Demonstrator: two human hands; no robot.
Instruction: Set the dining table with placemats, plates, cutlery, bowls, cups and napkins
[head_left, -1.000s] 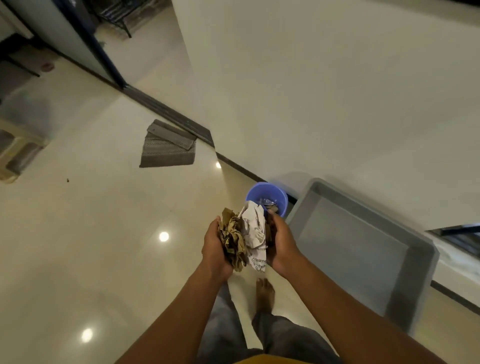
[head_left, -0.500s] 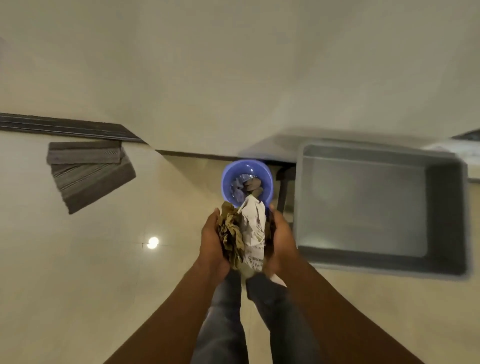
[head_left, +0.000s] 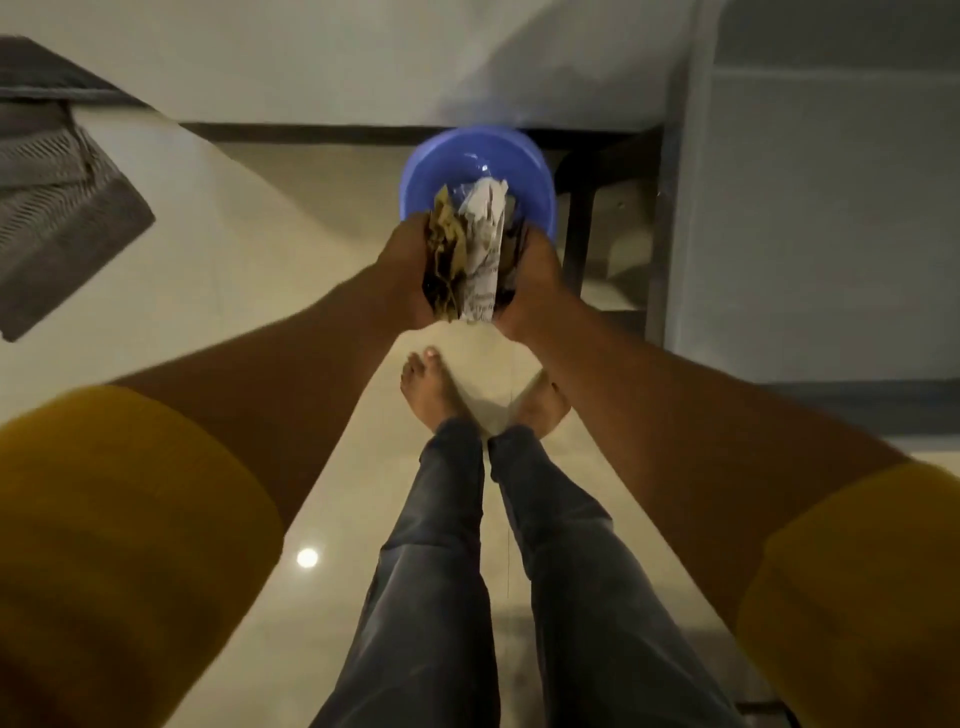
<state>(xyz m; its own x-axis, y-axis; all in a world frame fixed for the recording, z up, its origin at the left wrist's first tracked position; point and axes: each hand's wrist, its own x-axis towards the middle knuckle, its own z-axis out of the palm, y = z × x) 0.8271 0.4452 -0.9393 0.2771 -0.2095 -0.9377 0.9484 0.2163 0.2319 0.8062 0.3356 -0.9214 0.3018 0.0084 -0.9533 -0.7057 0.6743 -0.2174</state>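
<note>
Over the blue bin (head_left: 478, 171), the left hand (head_left: 402, 270) and right hand (head_left: 535, 280) have arrived, together clasping crumpled paper (head_left: 470, 260), now poised for dropping; this looks like clearing rubbish, with no tableware in view.

A home interior. Glossy tiled floor (head_left: 218, 291), plain wall (head_left: 322, 57) with dark skirting (head_left: 291, 134), grey floor mat (head_left: 57, 208). Person stands barefoot beside a blue bin (head_left: 524, 171).
</note>
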